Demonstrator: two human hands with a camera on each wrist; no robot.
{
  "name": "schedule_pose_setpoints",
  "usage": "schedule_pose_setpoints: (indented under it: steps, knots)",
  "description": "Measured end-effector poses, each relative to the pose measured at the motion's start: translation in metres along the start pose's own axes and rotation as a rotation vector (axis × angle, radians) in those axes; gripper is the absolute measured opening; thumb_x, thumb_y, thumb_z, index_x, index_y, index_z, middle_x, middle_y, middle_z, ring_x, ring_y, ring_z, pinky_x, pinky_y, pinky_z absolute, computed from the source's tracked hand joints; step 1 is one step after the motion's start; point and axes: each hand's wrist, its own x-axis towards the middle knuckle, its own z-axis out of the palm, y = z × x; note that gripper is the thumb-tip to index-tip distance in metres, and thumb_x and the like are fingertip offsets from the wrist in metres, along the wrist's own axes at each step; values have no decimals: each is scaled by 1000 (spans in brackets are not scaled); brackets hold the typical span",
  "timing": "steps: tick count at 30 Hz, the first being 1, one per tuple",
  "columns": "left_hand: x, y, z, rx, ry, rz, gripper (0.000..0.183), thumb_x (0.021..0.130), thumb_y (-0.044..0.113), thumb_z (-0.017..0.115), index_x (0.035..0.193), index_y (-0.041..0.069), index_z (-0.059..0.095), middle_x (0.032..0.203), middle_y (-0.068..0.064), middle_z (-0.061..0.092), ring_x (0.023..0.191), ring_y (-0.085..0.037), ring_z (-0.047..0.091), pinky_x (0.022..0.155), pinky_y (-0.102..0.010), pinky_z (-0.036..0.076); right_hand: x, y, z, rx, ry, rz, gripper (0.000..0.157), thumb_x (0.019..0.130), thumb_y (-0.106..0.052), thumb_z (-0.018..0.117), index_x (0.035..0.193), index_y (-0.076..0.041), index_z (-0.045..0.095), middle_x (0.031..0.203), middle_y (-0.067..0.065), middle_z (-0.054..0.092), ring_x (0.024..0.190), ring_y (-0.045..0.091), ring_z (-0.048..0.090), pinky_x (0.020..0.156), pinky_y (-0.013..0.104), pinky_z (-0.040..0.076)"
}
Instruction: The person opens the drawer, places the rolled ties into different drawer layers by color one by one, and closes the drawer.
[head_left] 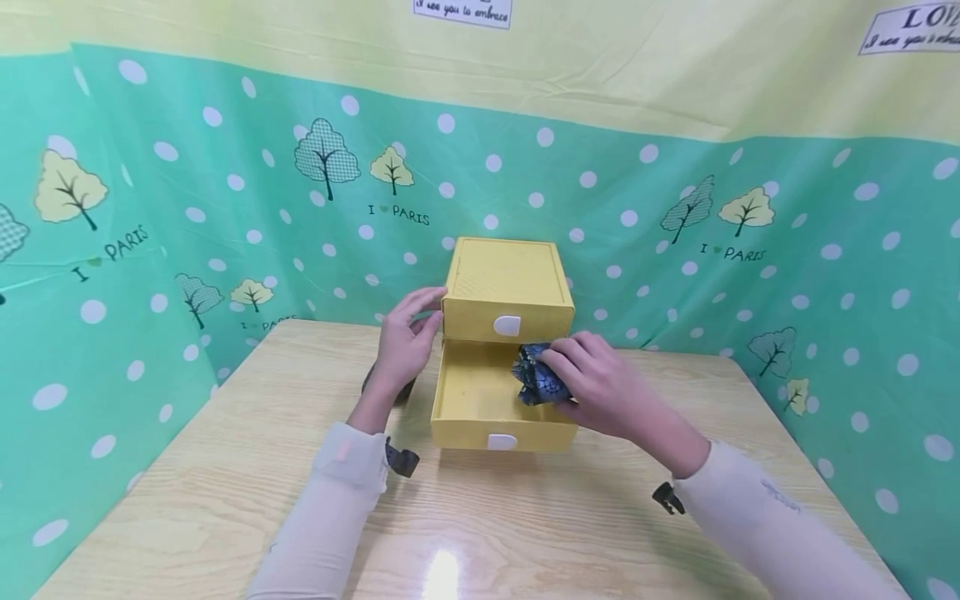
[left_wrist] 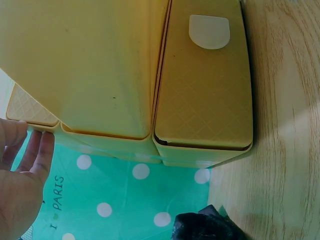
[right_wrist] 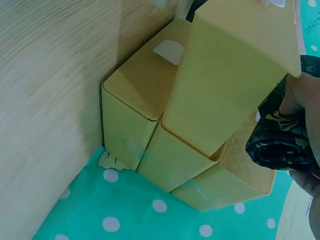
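A yellow drawer box (head_left: 510, 271) stands against the patterned cloth, with its middle drawer (head_left: 476, 392) pulled out. My left hand (head_left: 405, 342) rests on the left side of the box near the top, its fingers fairly straight. Over the right part of the pulled-out drawer, my right hand (head_left: 600, 383) grips a dark blue patterned cloth bundle (head_left: 542, 379) between thumb and fingers. The right wrist view shows this cloth bundle (right_wrist: 277, 145) rolled up, with lighter markings. In the left wrist view the bottom drawer (left_wrist: 205, 95) is pushed in, its white handle (left_wrist: 210, 31) showing.
A dark object (head_left: 405, 393) lies on the wooden table (head_left: 225, 467) left of the box, partly hidden by my left wrist. A green and yellow cloth (head_left: 630, 167) with dots and trees hangs behind and at both sides.
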Motion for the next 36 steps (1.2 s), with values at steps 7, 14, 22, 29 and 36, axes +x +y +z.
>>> schedule_pose_setpoints:
  steps: [7, 14, 22, 29, 36]
  knots:
    - [0, 0, 1, 5, 2, -26, 37, 95, -16, 58, 131, -10, 62, 138, -23, 58, 118, -37, 61, 100, -51, 57, 11, 1, 12, 31, -73, 10, 66, 64, -17, 92, 121, -1, 64, 111, 12, 65, 98, 31, 57, 84, 43, 56]
    - [-1, 2, 0, 3, 3, -31, 37, 95, -17, 58, 132, -11, 61, 138, -24, 58, 118, -39, 60, 102, -56, 55, 22, 2, 28, 50, -222, -21, 59, 68, -17, 90, 119, -4, 64, 108, 9, 63, 95, 28, 56, 81, 40, 53]
    - [0, 0, 1, -4, 0, -23, 37, 95, -17, 58, 131, -12, 61, 137, -24, 58, 117, -38, 60, 101, -54, 55, 29, 0, 41, 39, -327, 11, 49, 74, -19, 87, 116, -5, 65, 104, 8, 62, 92, 27, 54, 80, 39, 53]
    - [-1, 2, 1, -5, 1, -20, 37, 95, -17, 58, 132, -11, 61, 137, -25, 58, 118, -41, 60, 102, -58, 53, 33, -4, 47, 24, -374, 55, 49, 75, -20, 88, 115, -6, 64, 103, 8, 59, 91, 27, 53, 78, 39, 54]
    - [0, 1, 1, -2, -4, -19, 37, 95, -17, 58, 132, -11, 61, 138, -25, 58, 117, -39, 60, 101, -57, 55, 35, -9, 48, 59, -422, 73, 55, 82, -36, 87, 122, -6, 65, 104, 8, 60, 93, 26, 53, 79, 37, 55]
